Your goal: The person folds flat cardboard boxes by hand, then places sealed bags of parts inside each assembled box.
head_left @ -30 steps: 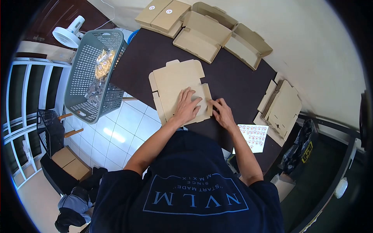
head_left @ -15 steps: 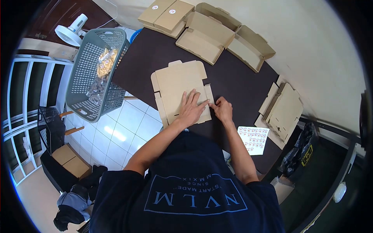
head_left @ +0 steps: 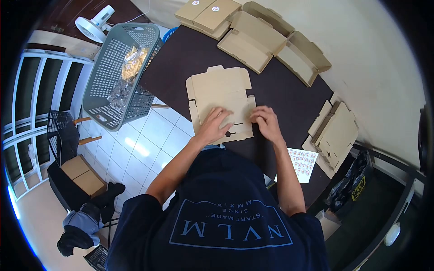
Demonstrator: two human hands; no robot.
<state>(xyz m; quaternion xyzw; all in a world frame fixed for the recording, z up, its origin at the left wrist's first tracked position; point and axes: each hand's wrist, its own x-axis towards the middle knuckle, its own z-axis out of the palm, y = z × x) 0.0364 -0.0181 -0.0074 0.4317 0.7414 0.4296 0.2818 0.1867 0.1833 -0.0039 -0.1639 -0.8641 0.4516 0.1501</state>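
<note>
A flat, unfolded cardboard box (head_left: 219, 92) with slots and side flaps lies on the dark table in front of me. My left hand (head_left: 216, 126) is over its lower middle, fingers bent and apart, with nothing in them. At the box's right edge, beside a narrow side flap, is my right hand (head_left: 266, 123). Its fingers are curled and smeared by motion, so I cannot make out whether they grip the flap.
Folded open boxes (head_left: 253, 40) and closed boxes with round stickers (head_left: 212, 16) line the table's back. More flat cardboard (head_left: 337, 133) lies at right, near a sticker sheet (head_left: 302, 165). A grey-green basket (head_left: 97, 83) with filled plastic bags (head_left: 133, 63) stands left.
My left hand has drawn back from lying flat, its fingers now bent, uncovering a slot and a dark hole in the cardboard. The right hand has shifted slightly off the side flap. The view has turned slightly.
</note>
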